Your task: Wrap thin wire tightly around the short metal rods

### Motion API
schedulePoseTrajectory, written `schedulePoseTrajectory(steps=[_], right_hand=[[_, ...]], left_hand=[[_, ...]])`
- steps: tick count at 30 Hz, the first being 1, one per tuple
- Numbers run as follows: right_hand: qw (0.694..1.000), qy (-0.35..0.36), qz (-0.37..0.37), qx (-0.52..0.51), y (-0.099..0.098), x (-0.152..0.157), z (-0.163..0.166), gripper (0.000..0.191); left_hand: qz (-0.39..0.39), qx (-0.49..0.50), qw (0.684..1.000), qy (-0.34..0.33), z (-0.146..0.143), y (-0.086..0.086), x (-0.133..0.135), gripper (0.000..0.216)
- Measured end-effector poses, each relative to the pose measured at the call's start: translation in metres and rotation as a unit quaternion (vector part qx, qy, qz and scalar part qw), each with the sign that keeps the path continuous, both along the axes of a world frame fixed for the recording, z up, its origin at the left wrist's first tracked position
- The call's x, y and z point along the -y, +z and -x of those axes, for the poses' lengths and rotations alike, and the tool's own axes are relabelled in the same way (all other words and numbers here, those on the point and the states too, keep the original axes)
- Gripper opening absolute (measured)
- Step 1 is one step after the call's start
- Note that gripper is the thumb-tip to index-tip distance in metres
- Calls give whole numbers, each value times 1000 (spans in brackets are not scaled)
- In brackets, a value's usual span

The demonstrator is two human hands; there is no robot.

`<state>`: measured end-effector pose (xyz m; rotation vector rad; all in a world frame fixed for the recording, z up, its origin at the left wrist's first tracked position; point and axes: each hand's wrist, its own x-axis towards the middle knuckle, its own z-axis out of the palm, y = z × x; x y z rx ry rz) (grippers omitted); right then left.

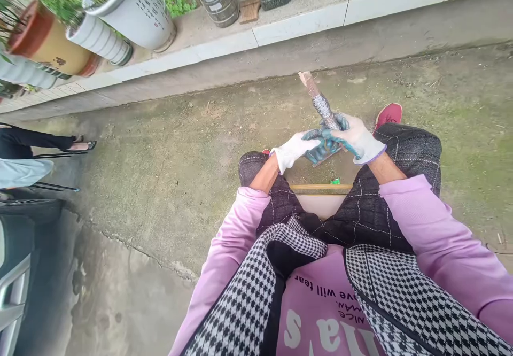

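A wooden stick [310, 82] wound with silvery wire [323, 108] slants up and away from my hands, its bare end pale and rough. My right hand [356, 134], in a white glove with blue-green coated fingers, is closed around the lower part of the wire winding. My left hand [298, 148], gloved the same way, meets it just below. Its fingers are bent and pressed together by the right fingers; what they pinch is hidden. Under both hands a flat brownish edge [327, 158] shows, partly covered by the gloves.
Potted plants, among them a white pot [138, 14], line a tiled ledge [224, 46] ahead. Between my knees are a yellowish bar [320, 187] and a small green scrap [335, 181]. At far left are another person's leg [44, 141] and a car [18, 270].
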<state>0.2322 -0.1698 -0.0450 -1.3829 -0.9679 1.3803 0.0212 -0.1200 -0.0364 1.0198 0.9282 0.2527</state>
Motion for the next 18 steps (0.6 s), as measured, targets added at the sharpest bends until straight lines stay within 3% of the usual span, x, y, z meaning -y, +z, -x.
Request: schedulePoseTrajectory(steps=[4, 7, 12, 18], right_hand=[[997, -29, 58, 34, -18, -2, -16, 45], [996, -1, 81, 27, -18, 2, -20, 42], [984, 143, 93, -42, -2, 14, -22, 61], [918, 370, 139, 30, 1, 24, -31, 59]], left_hand=[[-19, -24, 999, 45, 11, 8, -9, 16], [-41, -62, 997, 32, 17, 14, -7, 7], [-65, -116, 991, -31, 20, 5, -1, 3], [-147, -121, 977, -93, 26, -24, -15, 6]])
